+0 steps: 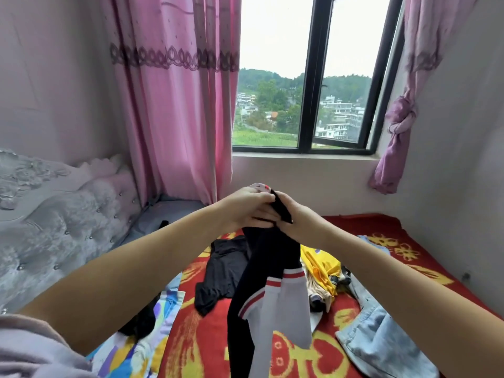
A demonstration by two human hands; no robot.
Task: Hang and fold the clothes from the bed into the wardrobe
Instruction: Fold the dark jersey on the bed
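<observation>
Red bed (381, 227), both hands (268, 207) apparently gripping hanging black-white garment (267, 282)

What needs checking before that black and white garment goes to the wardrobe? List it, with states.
1. Left hand grips the garment's top: ok.
2. Right hand grips the same top edge: ok.
3. Black and white garment lifted fully off the bed: cannot tell, its lower end runs out of frame.
4. Garment folded or on a hanger: not ok, it hangs loose.
5. Wardrobe in view: not ok.
6. Bed emptied: not ok, yellow garment and jeans remain.
</observation>
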